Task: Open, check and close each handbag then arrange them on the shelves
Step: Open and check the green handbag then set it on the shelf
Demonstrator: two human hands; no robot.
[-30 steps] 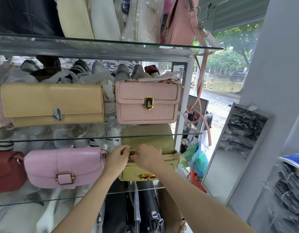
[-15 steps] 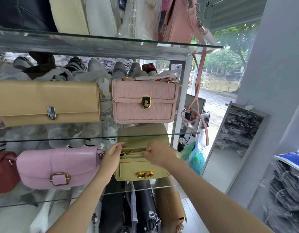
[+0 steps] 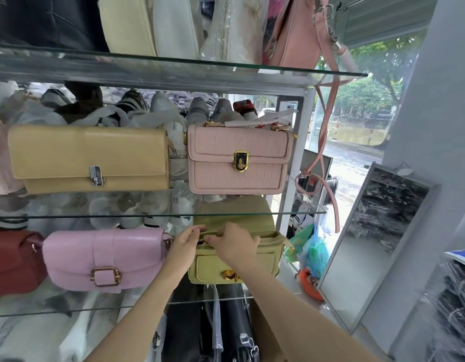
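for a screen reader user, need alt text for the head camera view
Both hands, left and right, grip the top of a yellow-green handbag on a glass shelf, beside a pink buckled bag; more bags fill the shelves above.

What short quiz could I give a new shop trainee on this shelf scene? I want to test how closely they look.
1. True or false: both hands are on the yellow-green bag.
2. Which bag sits directly left of it? A) red B) pink buckle bag C) black
3. What colour is the clasp on the croc-textured pink bag?

Key: 1 true: the left hand and right hand meet at its top edge. 2 B. 3 gold.
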